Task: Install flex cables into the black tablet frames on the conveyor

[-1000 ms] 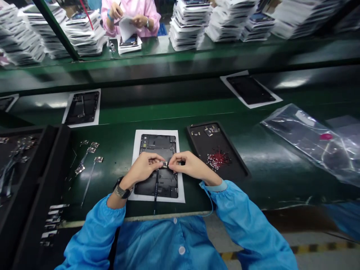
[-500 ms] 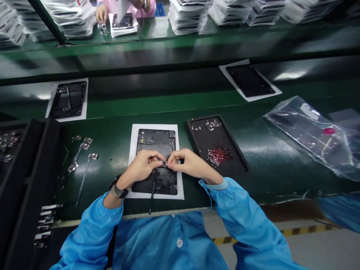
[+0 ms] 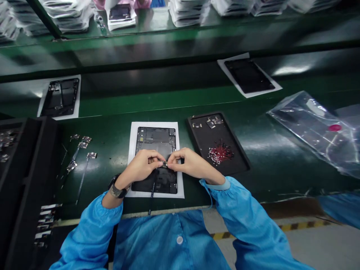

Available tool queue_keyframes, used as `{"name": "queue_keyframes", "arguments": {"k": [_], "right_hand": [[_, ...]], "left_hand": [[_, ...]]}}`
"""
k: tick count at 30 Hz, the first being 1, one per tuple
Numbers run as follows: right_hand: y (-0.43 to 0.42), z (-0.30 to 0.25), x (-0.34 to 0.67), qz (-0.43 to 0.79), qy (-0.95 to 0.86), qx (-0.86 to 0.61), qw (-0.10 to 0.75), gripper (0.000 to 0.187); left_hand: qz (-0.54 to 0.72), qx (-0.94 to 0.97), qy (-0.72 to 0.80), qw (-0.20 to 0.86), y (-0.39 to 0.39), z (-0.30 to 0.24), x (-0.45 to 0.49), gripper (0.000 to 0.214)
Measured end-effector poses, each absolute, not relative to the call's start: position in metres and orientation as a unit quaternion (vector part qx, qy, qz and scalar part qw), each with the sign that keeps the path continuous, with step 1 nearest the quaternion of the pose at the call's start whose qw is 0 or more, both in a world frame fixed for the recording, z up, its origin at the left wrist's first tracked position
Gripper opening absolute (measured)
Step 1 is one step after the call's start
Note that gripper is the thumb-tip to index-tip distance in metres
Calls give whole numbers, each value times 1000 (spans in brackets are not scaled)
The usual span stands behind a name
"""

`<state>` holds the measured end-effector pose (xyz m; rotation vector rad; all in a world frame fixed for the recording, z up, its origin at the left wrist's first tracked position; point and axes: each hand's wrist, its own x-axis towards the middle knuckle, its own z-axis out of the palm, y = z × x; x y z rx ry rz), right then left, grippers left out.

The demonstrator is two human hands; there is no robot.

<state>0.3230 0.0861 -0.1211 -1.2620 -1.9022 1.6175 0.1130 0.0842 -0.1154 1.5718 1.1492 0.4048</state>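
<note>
the left hand [image 3: 143, 165] and right hand [image 3: 188, 162] block the middle of the black tablet shell [image 3: 154, 139], while its far end lies open to a reach across bare green bench [image 3: 157, 116]. left of the shell, a mostly free strip runs up to loose circuit boards [image 3: 83, 144]; right of it, only a narrow gap separates its paper sheet [image 3: 181, 187] from the rimmed black tray [image 3: 204, 139], with a wider bare stretch farther right, before the plastic bag [image 3: 312, 129].
</note>
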Motion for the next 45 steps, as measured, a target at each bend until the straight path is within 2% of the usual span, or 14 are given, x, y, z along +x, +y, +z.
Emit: {"name": "queue_keyframes", "arguments": {"k": [13,26,34,40,45], "right_hand": [[86,-119,323,579,-662,-443,170,13],[81,-126,320,567,-653,-464,192,12],[80,-123,320,554,-664,-465,190,14],[81,-123,321,566,-666,-449,188,12],[81,-123,320,564,-665,-453,187,11]], "left_hand": [[167,645,464,584,88,-114,112,15],[174,719,487,464,81,-104,118,15],[179,712,487,472,81,-103,117,16],[169,666,474,550,83,-108,113,15],[178,681,481,523,82,-107,114,16]]}}
